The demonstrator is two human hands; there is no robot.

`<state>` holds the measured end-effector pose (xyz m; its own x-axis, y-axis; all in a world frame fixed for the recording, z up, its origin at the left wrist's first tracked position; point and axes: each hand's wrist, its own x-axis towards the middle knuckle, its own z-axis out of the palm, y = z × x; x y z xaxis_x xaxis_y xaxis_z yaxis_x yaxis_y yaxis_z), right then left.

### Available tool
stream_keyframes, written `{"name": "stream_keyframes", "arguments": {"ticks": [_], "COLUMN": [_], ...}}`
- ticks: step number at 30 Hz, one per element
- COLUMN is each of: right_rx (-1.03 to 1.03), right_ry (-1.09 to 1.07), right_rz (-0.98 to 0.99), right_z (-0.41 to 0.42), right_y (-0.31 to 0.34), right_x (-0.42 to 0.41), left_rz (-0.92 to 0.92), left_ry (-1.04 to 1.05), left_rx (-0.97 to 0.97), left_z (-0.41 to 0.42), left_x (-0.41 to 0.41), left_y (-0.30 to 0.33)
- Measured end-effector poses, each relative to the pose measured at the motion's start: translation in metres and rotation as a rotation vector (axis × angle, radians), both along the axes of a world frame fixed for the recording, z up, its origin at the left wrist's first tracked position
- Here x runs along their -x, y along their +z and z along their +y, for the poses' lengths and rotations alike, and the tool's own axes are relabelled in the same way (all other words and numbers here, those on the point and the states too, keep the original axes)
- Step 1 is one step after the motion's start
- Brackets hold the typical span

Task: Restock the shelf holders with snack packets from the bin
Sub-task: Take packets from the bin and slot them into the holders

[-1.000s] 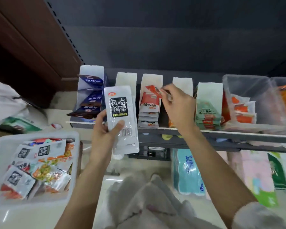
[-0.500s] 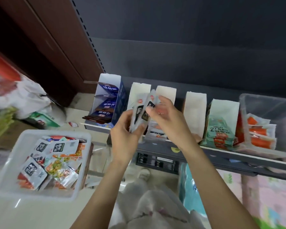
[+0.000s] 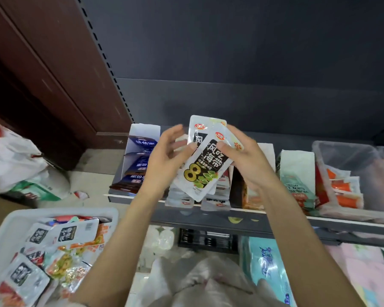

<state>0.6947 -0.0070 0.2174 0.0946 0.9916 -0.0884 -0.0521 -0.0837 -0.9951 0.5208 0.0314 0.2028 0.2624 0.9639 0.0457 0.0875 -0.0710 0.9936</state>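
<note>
I hold two silver kelp packets (image 3: 205, 165) fanned between both hands above the shelf holders (image 3: 265, 151), printed faces toward me, probably so I can check the label and square the pair before slotting them. My left hand (image 3: 164, 160) pinches their left edge, thumb on the front and the other fingers spread loosely behind. My right hand (image 3: 245, 160) grips the right edge, thumb across the black lettering. Directly under this grip sit the stacks of similar silver packets (image 3: 182, 198) at the shelf's front lip, which I judge to be their destination. Left of the grip stands the holder of dark blue packets (image 3: 140, 165); right of it, a green-labelled one (image 3: 297, 185). Well below my left forearm, the white bin (image 3: 111, 214) still carries more packets.
</note>
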Motion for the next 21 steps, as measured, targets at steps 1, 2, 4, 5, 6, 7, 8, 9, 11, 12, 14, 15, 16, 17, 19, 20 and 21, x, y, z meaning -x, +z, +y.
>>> {"name": "stream_keyframes", "arguments": {"ticks": [1,2,4,5,6,7,8,9,11,12,14,15,16,17,19,20,21], "right_rx": [-0.008,-0.018,-0.041,-0.053,-0.059,-0.060,-0.056,-0.055,-0.059,-0.069,-0.089,-0.094,-0.104,-0.117,-0.143,-0.154,-0.170], "right_ry": [0.026,0.038,0.001,-0.050,-0.118,-0.196,-0.273,-0.341,-0.444,-0.477,-0.529,-0.556,-0.578,-0.593,-0.609,-0.618,-0.623], "right_rz": [-0.048,-0.101,-0.214,-0.279,-0.334,-0.354,-0.339,-0.298,-0.145,-0.061,0.042,0.062,0.067,0.067,0.078,0.075,0.056], "right_z": [0.003,0.006,0.011,0.013,0.015,0.015,0.014,0.012,0.007,0.004,-0.001,-0.003,-0.004,-0.005,-0.005,-0.003,0.000], "right_y": [0.000,0.001,0.000,-0.001,-0.002,-0.004,-0.005,-0.006,-0.004,-0.003,0.000,0.000,0.000,-0.001,-0.001,-0.002,-0.004], "right_x": [0.003,0.006,0.009,0.008,0.005,0.000,-0.005,-0.009,-0.014,-0.014,-0.012,-0.009,-0.006,-0.003,0.003,0.006,0.009], "left_rz": [0.001,0.035,0.097,0.088,0.067,0.055,0.060,0.079,0.149,0.182,0.223,0.255,0.294,0.329,0.384,0.440,0.525], "left_ry": [-0.055,-0.081,-0.029,0.021,0.071,0.113,0.134,0.133,0.080,0.048,0.011,0.006,0.002,-0.005,-0.055,-0.100,-0.157], "left_rx": [0.049,0.032,-0.062,-0.089,-0.104,-0.125,-0.145,-0.159,-0.171,-0.177,-0.197,-0.213,-0.231,-0.249,-0.298,-0.353,-0.425], "left_z": [0.010,0.019,0.033,0.040,0.047,0.052,0.057,0.060,0.061,0.061,0.061,0.062,0.064,0.066,0.067,0.068,0.070], "left_x": [0.004,0.007,0.014,0.019,0.024,0.030,0.034,0.037,0.038,0.038,0.036,0.035,0.035,0.036,0.037,0.037,0.038], "left_y": [0.003,0.006,0.010,0.009,0.007,0.003,0.000,-0.005,-0.019,-0.026,-0.039,-0.043,-0.045,-0.046,-0.047,-0.049,-0.053]}}
